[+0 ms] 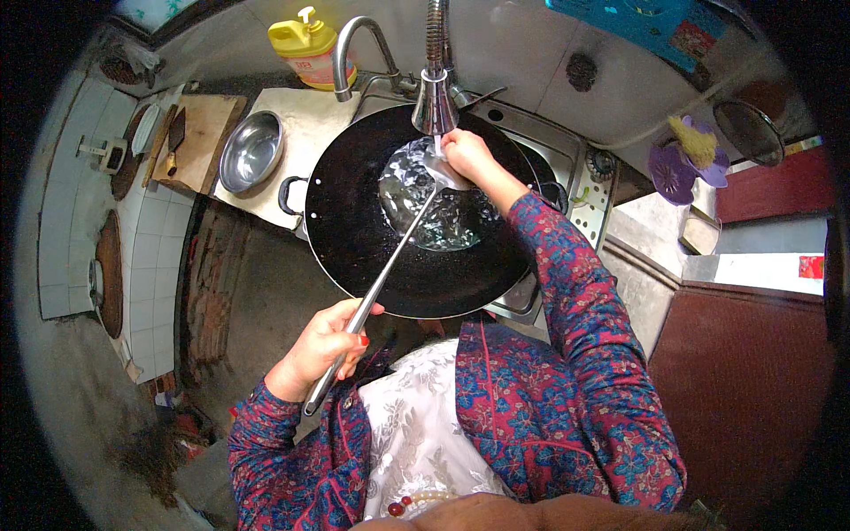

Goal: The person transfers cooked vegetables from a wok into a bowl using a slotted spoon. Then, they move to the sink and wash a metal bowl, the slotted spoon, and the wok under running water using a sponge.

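Observation:
My left hand [327, 346] is closed around the long steel handle of a wok spatula [398, 249], which slants up across the wok. At its far end my right hand [469, 156] grips the spatula's blade, with its fingertips partly hidden. Both the blade and my right hand are just below a chrome spray tap [435, 106], and a short white stream shows under its mouth. A large black two-handled wok [352, 255] sits over the sink. Clear water [431, 219] lies in its bottom, its surface rippled and bright.
A second curved tap [362, 33] stands at the back beside a yellow pump jug [304, 50]. On the left counter are a steel bowl [251, 151] and a wooden cutting board [199, 136] with a knife. The steel sink rim [564, 149] and a purple flower-shaped holder [677, 169] are right.

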`<action>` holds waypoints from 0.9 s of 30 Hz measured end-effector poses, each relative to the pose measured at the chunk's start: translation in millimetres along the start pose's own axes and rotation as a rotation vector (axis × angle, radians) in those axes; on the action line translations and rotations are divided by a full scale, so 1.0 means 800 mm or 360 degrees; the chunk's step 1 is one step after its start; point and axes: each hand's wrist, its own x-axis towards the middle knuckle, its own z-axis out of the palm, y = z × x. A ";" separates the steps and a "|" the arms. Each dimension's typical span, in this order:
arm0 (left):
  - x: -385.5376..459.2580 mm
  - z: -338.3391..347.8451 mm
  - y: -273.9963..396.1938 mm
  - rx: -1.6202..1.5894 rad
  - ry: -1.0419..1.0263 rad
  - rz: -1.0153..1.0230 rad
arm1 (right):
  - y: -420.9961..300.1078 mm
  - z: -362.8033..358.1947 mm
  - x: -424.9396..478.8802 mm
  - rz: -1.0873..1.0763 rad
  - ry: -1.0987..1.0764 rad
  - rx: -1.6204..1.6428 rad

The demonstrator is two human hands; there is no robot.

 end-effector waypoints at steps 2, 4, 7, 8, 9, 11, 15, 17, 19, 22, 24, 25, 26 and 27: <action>-0.001 -0.002 0.001 0.0012 0.0011 0.0020 | -0.019 0.001 -0.014 -0.0239 0.0104 -0.0067; 0.002 -0.005 0.008 0.0034 -0.0035 0.0045 | -0.020 0.000 -0.021 -0.0441 0.0308 -0.0025; 0.008 -0.008 0.009 -0.0006 -0.0049 0.0070 | -0.034 -0.003 -0.036 -0.0572 0.0431 0.0133; 0.010 -0.007 0.011 -0.0087 -0.0007 0.0048 | -0.044 -0.002 -0.042 -0.0601 0.0420 0.0178; 0.018 -0.009 0.012 -0.0129 -0.0017 0.0088 | -0.058 -0.005 -0.052 -0.0629 0.0424 0.0214; 0.027 -0.014 0.019 -0.0268 -0.0060 0.0069 | -0.066 0.009 -0.068 -0.1041 0.0527 0.0092; 0.049 -0.012 0.024 -0.0363 -0.0073 0.0049 | -0.084 0.023 -0.103 -0.1360 0.0182 -0.0003; 0.062 -0.009 0.029 -0.0369 -0.0072 0.0010 | -0.096 0.029 -0.130 -0.1365 0.0022 0.0083; 0.073 -0.007 0.029 -0.0424 -0.0081 0.0002 | -0.117 0.034 -0.158 -0.1454 -0.0011 0.0317; 0.083 -0.003 0.024 -0.0449 -0.0055 0.0025 | -0.130 0.036 -0.178 -0.1335 -0.0125 0.0610; 0.085 -0.002 0.019 -0.0512 -0.0078 0.0025 | -0.122 0.034 -0.172 -0.1383 -0.0145 0.0458; 0.082 0.001 0.019 -0.0526 -0.0110 0.0007 | -0.115 0.029 -0.160 -0.1455 -0.0136 0.0296; 0.077 0.003 0.020 -0.0541 -0.0140 -0.0011 | -0.101 0.027 -0.142 -0.1391 -0.0067 0.0182; 0.071 0.005 0.021 -0.0551 -0.0172 -0.0027 | -0.087 0.027 -0.123 -0.1254 0.0054 0.0079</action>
